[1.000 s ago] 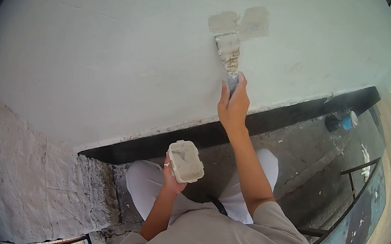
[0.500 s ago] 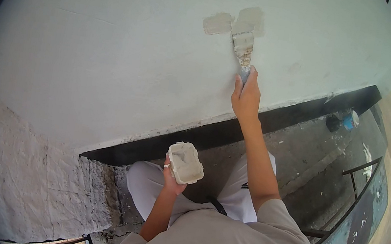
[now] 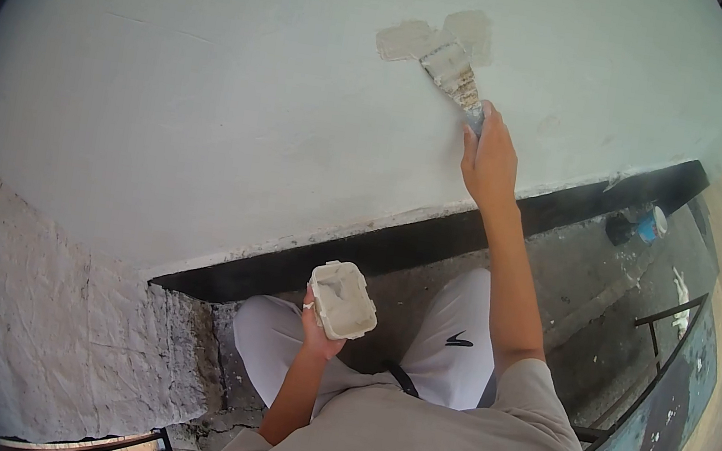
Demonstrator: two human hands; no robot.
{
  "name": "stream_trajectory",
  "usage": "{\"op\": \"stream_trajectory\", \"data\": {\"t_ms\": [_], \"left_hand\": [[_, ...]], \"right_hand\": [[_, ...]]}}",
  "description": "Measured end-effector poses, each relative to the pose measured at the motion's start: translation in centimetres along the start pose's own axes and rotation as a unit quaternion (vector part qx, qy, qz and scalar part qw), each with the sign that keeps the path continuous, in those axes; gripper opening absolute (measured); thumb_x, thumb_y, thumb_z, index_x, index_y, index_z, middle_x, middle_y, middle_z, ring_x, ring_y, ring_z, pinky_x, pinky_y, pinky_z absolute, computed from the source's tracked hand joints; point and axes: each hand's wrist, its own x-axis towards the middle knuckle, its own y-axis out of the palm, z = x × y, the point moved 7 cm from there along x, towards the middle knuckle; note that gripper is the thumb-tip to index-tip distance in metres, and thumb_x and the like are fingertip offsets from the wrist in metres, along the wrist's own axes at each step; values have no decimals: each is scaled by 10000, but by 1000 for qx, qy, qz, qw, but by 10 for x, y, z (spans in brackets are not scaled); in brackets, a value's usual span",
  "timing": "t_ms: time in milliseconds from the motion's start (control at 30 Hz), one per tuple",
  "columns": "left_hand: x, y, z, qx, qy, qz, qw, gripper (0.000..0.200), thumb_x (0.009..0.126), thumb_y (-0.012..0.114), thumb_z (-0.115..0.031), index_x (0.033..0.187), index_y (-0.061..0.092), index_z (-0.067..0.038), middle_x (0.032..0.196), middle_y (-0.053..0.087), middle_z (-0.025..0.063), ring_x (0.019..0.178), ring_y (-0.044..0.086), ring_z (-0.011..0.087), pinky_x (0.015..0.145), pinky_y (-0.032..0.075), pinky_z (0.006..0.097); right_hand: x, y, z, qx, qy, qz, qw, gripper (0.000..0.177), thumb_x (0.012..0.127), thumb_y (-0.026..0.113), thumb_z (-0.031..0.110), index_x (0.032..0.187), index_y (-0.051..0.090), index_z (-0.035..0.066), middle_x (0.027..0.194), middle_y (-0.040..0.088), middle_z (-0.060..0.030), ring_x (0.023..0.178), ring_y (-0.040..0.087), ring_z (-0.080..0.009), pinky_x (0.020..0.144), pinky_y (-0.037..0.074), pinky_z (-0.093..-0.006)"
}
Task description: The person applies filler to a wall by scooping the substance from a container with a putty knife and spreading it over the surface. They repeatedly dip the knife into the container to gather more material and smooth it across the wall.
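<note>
My right hand [image 3: 490,159] is wrapped round the handle of a putty knife [image 3: 452,74], whose wide, putty-smeared blade lies against the pale wall [image 3: 240,98]. The blade tilts up to the left, its edge at the lower part of two joined patches of greyish putty [image 3: 405,40]. Low over my lap, my left hand [image 3: 321,338] grips a square white tub [image 3: 343,301] from its left side and below. Putty coats the inside of the tub, and some is on my fingers.
A black band [image 3: 376,251] runs along the wall's foot. On the ground at right lie a blue and white container [image 3: 652,226] and a dark one [image 3: 619,229]. Metal railing [image 3: 660,346] stands at lower right, rough whitish masonry [image 3: 70,323] at lower left.
My right hand has moved right and slightly up, and the putty knife has turned so that its blade slants more to the left. My left hand and the tub have stayed nearly still.
</note>
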Motion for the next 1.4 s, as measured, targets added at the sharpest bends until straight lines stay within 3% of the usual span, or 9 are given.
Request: {"op": "stream_trajectory", "data": {"t_ms": [167, 467, 667, 800, 1000, 1200, 1400], "left_hand": [[-4, 5, 0, 19, 6, 24, 1000, 638, 997, 417, -617, 1425, 487, -150, 1336, 597, 100, 1196, 612, 307, 1004, 516, 508], [-3, 14, 7, 27, 2, 34, 999, 646, 988, 431, -622, 1434, 477, -157, 1343, 589, 103, 1198, 608, 308, 1008, 513, 508], [-6, 3, 9, 25, 4, 29, 999, 657, 983, 434, -632, 1436, 474, -157, 1342, 588, 103, 1207, 602, 306, 1010, 512, 504], [-8, 9, 4, 17, 19, 13, 1000, 659, 984, 433, -633, 1432, 475, -153, 1331, 591, 110, 1193, 608, 321, 999, 517, 514], [-7, 17, 2, 21, 17, 39, 999, 655, 986, 430, -630, 1427, 478, -148, 1322, 593, 114, 1162, 622, 346, 982, 523, 533], [-5, 8, 4, 14, 14, 20, 1000, 654, 986, 420, -635, 1431, 476, -158, 1323, 593, 112, 1164, 621, 345, 985, 521, 535], [-6, 10, 3, 13, 17, 30, 999, 653, 989, 407, -635, 1435, 472, -162, 1321, 596, 108, 1167, 620, 347, 980, 523, 539]], "right_hand": [[-7, -31, -18, -24, -36, 19, 999, 406, 951, 619, 118, 1315, 486, -2, 1027, 592, -155, 930, 584, -353, 743, 506, -451], [53, -43, 24, -105, -162, 54, 980, 429, 905, 677, 125, 1306, 533, 76, 1011, 597, -64, 899, 589, -272, 688, 543, -388], [64, -77, -14, -153, -152, 64, 974, 406, 902, 675, 112, 1289, 554, 88, 1047, 611, -47, 928, 598, -258, 724, 551, -382], [68, -97, -6, -114, -166, 91, 975, 375, 924, 678, 215, 1261, 577, 87, 1019, 612, -55, 919, 596, -255, 731, 521, -382], [89, -82, 47, -125, -245, 22, 961, 373, 899, 710, 303, 1196, 627, 94, 974, 599, -52, 886, 592, -244, 723, 512, -364], [98, -78, 36, -149, -280, -16, 948, 355, 875, 737, 285, 1157, 650, 89, 944, 605, -43, 855, 591, -232, 701, 511, -346], [97, -102, 1, -191, -247, -1, 950, 339, 871, 740, 273, 1145, 659, 91, 931, 613, -36, 838, 588, -226, 678, 511, -342]]}}
